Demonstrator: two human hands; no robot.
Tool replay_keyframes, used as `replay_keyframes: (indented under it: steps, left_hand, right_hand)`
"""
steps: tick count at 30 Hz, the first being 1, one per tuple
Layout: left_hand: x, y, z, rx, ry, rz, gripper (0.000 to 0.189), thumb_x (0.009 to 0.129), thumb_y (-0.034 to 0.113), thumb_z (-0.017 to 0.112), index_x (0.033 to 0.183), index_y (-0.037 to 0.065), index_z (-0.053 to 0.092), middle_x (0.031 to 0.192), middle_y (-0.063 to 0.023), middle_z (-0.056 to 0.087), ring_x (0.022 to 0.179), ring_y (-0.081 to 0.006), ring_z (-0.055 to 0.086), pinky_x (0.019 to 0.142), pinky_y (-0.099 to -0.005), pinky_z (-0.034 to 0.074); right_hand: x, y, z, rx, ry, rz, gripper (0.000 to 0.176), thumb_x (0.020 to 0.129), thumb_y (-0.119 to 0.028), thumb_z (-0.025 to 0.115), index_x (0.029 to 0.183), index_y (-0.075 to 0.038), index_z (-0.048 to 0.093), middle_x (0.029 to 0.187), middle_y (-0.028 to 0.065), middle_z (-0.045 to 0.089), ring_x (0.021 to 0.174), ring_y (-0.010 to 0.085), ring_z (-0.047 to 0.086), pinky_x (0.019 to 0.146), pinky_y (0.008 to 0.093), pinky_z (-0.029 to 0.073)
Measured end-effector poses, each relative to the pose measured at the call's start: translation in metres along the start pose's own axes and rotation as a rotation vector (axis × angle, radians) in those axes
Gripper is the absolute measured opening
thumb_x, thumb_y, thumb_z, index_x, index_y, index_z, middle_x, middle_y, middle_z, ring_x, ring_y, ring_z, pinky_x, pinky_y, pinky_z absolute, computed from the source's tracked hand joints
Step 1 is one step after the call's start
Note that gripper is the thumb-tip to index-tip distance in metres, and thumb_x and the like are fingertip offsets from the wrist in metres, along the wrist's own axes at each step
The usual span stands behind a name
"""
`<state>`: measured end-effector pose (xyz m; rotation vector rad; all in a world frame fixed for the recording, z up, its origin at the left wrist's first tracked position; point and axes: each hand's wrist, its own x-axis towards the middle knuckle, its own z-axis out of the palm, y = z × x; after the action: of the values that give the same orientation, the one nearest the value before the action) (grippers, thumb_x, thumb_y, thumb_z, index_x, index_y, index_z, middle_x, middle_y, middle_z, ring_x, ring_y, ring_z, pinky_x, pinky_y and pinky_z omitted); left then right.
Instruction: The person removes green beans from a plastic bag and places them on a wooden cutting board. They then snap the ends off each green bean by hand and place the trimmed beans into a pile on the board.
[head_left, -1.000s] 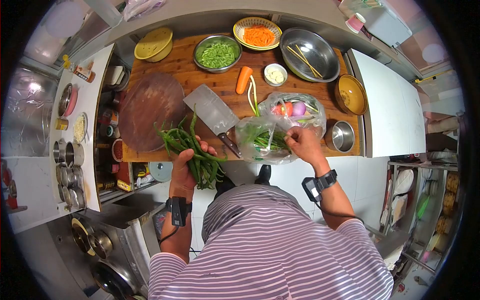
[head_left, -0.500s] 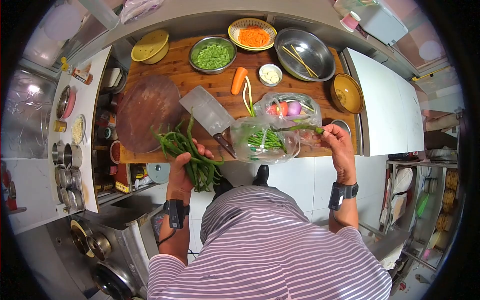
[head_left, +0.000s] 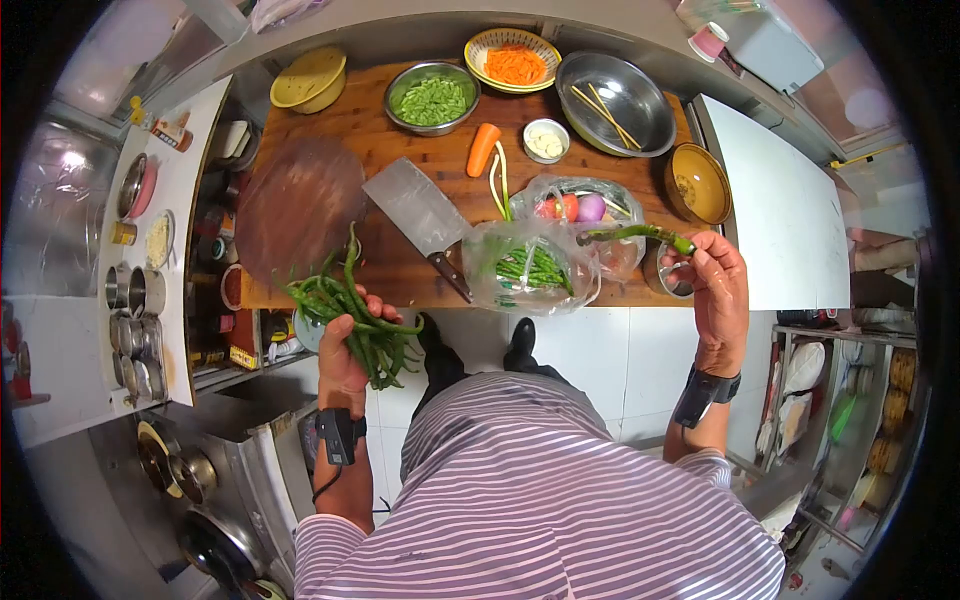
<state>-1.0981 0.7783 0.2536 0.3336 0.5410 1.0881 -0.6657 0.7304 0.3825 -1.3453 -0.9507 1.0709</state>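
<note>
My left hand [head_left: 346,362] is closed around a bunch of long green chili peppers [head_left: 378,345] at the front edge of the wooden table. Pinched at one end between the fingers of my right hand [head_left: 722,295] is a single green chili pepper [head_left: 640,232], its far end dark. It hangs over a clear plastic bag [head_left: 612,255] containing something red and a purple onion [head_left: 591,208]. Another bag [head_left: 488,290] beside it holds thin green stalks. A small metal cup [head_left: 661,272] is partly hidden by my right hand.
A cleaver [head_left: 415,208] lies beside the round chopping board [head_left: 290,215]. Farther back are a carrot [head_left: 483,150], a bowl of cut green pieces [head_left: 432,103], a basket of carrot strips [head_left: 514,66], garlic [head_left: 545,141], a steel basin with chopsticks [head_left: 640,95] and a brown bowl [head_left: 697,185].
My right hand has moved right, carrying the single chili pepper away from the bag of stalks. My left hand, still gripping the bunch, has shifted slightly left.
</note>
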Motion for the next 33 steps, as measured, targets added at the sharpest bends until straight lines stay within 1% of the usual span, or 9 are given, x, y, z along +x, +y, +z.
replay_keyframes:
  steps: [7,16,19,23,25,28,29,31,33]
  left_hand:
    - [-0.085,-0.008,-0.025,-0.051,0.203,0.214,0.044,0.077,0.024,0.073,0.114,0.01,0.055,0.094,-0.0059,0.06,0.096,-0.0264,0.06,0.099,-0.0476,0.045]
    - [-0.253,-0.042,-0.078,-0.153,0.47,0.613,0.044,0.077,0.024,0.07,0.114,0.011,0.053,0.092,-0.0059,0.059,0.095,-0.0257,0.06,0.095,-0.0476,0.045]
    - [-0.308,-0.044,-0.114,-0.149,0.563,0.787,0.045,0.077,0.025,0.07,0.115,0.01,0.052,0.093,-0.0065,0.058,0.096,-0.0263,0.059,0.095,-0.0477,0.045]
    - [-0.398,-0.044,-0.174,-0.152,0.575,0.997,0.043,0.079,0.022,0.069,0.116,0.009,0.051,0.096,-0.0068,0.058,0.097,-0.0259,0.058,0.097,-0.0476,0.044]
    - [-0.437,-0.038,-0.194,-0.174,0.659,1.059,0.043,0.079,0.023,0.069,0.115,0.009,0.051,0.094,-0.0064,0.057,0.096,-0.0255,0.058,0.096,-0.0473,0.044]
    - [-0.486,-0.031,-0.215,-0.203,0.79,1.081,0.044,0.077,0.024,0.071,0.113,0.01,0.051,0.093,-0.0063,0.056,0.094,-0.025,0.058,0.094,-0.0462,0.045]
    - [-0.456,-0.088,-0.288,-0.189,0.687,1.181,0.043,0.077,0.024,0.07,0.113,0.01,0.051,0.092,-0.0064,0.056,0.093,-0.0251,0.058,0.093,-0.0462,0.045]
    - [-0.491,-0.103,-0.29,-0.214,0.742,1.214,0.043,0.077,0.024,0.07,0.113,0.01,0.051,0.092,-0.0064,0.057,0.093,-0.0253,0.058,0.093,-0.046,0.045]
    - [-0.535,-0.108,-0.278,-0.264,0.791,1.239,0.043,0.077,0.023,0.071,0.112,0.009,0.051,0.092,-0.0069,0.057,0.093,-0.0255,0.058,0.092,-0.0456,0.045]
  right_hand:
    - [0.019,-0.022,0.037,0.056,-0.199,-0.084,0.025,0.091,-0.023,0.061,0.094,0.001,0.058,0.096,0.013,0.061,0.083,0.0193,0.064,0.069,0.0278,0.051]
    - [0.01,-0.009,0.156,0.041,-0.591,-0.043,0.026,0.088,-0.025,0.062,0.094,0.001,0.059,0.091,0.0116,0.062,0.081,0.0192,0.063,0.067,0.0267,0.05]
    - [-0.011,0.022,0.208,-0.06,-0.728,-0.028,0.028,0.088,-0.026,0.062,0.094,0.001,0.06,0.089,0.011,0.064,0.082,0.019,0.063,0.067,0.0273,0.051]
    - [-0.062,0.076,0.298,-0.152,-0.92,0.05,0.02,0.092,-0.017,0.059,0.096,0.002,0.06,0.09,0.0112,0.066,0.081,0.0172,0.064,0.069,0.0278,0.052]
    - [-0.087,0.1,0.358,-0.187,-0.99,0.094,0.013,0.094,-0.01,0.056,0.097,0.002,0.061,0.092,0.0101,0.068,0.081,0.0157,0.066,0.069,0.0264,0.052]
    - [-0.122,0.136,0.454,-0.284,-1.149,0.196,0.011,0.094,-0.008,0.056,0.096,0.001,0.062,0.091,0.0089,0.067,0.083,0.0156,0.066,0.068,0.0264,0.052]
    - [-0.124,0.212,0.453,-0.296,-1.194,0.079,0.011,0.094,-0.007,0.055,0.096,0.001,0.062,0.092,0.0085,0.068,0.084,0.0153,0.066,0.068,0.0265,0.052]
    - [-0.162,0.248,0.507,-0.333,-1.284,0.116,0.011,0.094,-0.009,0.059,0.099,0.0,0.063,0.093,0.0066,0.068,0.084,0.0146,0.066,0.068,0.0272,0.053]
    - [-0.216,0.287,0.565,-0.39,-1.37,0.132,0.014,0.093,-0.012,0.062,0.098,0.001,0.064,0.087,0.0048,0.067,0.077,0.0135,0.063,0.065,0.0261,0.05]
